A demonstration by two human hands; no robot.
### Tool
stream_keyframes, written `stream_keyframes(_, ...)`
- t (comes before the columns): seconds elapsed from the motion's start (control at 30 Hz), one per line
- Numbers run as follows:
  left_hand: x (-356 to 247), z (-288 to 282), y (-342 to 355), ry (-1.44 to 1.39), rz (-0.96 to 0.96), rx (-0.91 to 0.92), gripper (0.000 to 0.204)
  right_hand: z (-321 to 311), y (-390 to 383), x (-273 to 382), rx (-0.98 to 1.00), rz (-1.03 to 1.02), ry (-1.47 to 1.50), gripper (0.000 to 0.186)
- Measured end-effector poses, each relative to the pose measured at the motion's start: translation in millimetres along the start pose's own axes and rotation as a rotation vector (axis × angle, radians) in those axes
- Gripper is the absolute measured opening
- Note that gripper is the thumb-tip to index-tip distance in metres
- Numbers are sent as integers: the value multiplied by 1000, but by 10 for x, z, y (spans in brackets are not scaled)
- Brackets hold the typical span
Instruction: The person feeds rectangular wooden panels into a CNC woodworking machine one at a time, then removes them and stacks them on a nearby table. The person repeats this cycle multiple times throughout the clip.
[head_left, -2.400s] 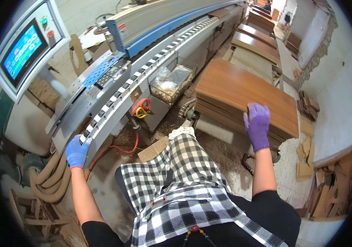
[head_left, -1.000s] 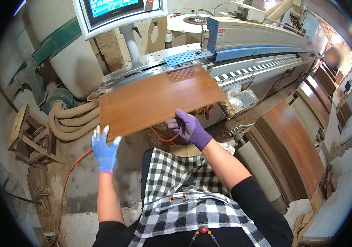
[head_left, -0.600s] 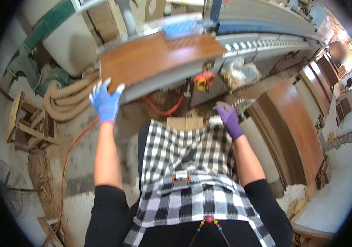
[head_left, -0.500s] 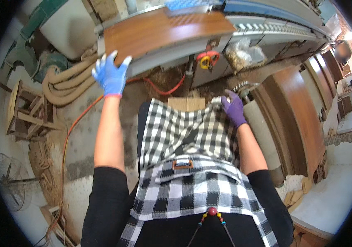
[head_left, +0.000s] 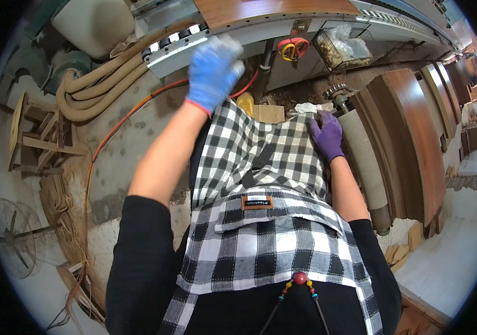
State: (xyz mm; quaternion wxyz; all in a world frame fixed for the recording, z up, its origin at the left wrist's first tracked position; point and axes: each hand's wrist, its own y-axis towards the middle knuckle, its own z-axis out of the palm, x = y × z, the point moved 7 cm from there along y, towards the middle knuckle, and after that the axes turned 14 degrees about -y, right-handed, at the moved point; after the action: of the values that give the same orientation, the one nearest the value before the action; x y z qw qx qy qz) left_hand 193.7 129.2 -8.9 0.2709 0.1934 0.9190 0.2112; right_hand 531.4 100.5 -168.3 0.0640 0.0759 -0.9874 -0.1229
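Workshop machine, glossy brown panel [head_left: 272,6], seemingly flat.

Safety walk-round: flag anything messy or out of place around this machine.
An orange cable trails loose across the floor below the machine. Pale hoses lie heaped beside it, with wood offcuts and sawdust near the stacked brown panels.

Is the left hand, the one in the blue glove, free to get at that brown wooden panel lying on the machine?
Probably yes. The left hand is raised, empty and blurred, just short of the machine's edge, with nothing between it and the wooden panel above it.
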Motion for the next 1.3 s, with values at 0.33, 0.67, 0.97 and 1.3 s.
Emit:
stream_keyframes(0.33,153,534,-1204,154,-224,597,19,-91,143,-83,89,78,294,24)
stream_keyframes(0.67,-714,311,-2220,-807,-196,995,34,-758,62,-397,437,155,773,21)
stream_keyframes(0.97,-1005,603,-1923,-1154,-275,944,33,-831,324,-514,648,187,913,17)
stream_keyframes(1.3,189,-371,-1230,-775,-558,134,18,-705,-94,-723,662,368,539,11)
